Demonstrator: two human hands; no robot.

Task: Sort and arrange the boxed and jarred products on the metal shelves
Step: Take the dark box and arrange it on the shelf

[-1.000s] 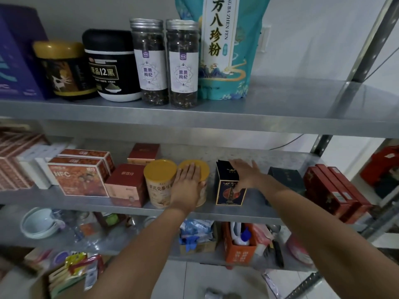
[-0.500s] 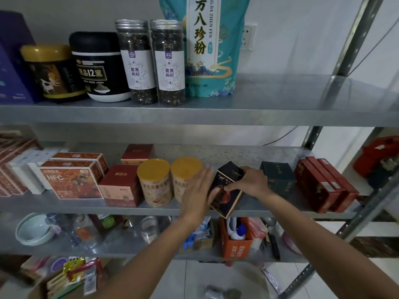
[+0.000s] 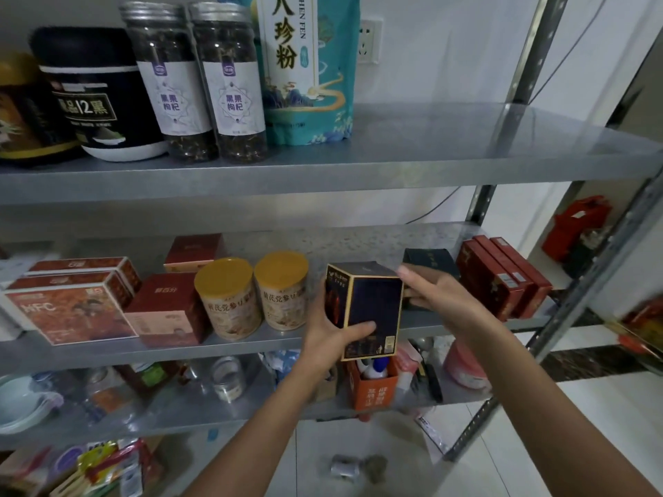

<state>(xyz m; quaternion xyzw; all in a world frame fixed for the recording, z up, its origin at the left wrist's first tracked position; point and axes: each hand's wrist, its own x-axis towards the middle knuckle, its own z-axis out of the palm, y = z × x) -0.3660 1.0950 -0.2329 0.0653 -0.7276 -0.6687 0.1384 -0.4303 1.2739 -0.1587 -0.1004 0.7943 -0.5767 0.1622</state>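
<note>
A dark navy box (image 3: 373, 306) with gold edging is lifted off the middle metal shelf (image 3: 251, 347), in front of its edge. My left hand (image 3: 323, 338) grips it from the left and below, thumb across the front face. At the box's right edge my right hand (image 3: 441, 299) holds it, thumb near the top corner and fingers behind. Two yellow-lidded cans (image 3: 229, 299) stand just left of the box. Behind my right hand a dark green box (image 3: 430, 260) is partly hidden.
Three red boxes (image 3: 502, 278) stand at the shelf's right end; a maroon box (image 3: 168, 310) and orange NFC boxes (image 3: 68, 310) sit left. The top shelf (image 3: 430, 156) carries two tall jars (image 3: 201, 84), a black tub (image 3: 100, 95) and a teal bag (image 3: 308, 66). Cluttered lower shelf.
The navy box has come off the middle shelf, first tilted, now upright in both hands. My left hand left the yellow-lidded can and took the box from below.
</note>
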